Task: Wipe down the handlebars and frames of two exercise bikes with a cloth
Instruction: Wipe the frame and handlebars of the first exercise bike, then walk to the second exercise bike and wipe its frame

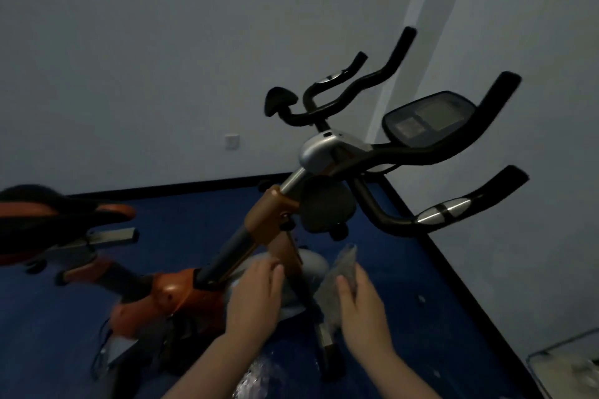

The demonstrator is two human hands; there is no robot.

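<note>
An orange and black exercise bike (265,214) stands in front of me, its black handlebars (421,152) and grey console (428,120) up at the right. A second set of black handlebars (350,87) shows behind it. My right hand (359,308) grips a pale grey cloth (343,266) beside the lower front frame. My left hand (254,298) hovers with relaxed fingers near the orange frame tube; whether it touches is unclear. The picture is dim and blurred.
The bike's black and orange saddle (64,207) juts in at the left. Blue floor (437,301) runs to a black skirting under pale walls. A wall socket (231,141) sits low on the wall. A clear container (567,363) stands at the bottom right.
</note>
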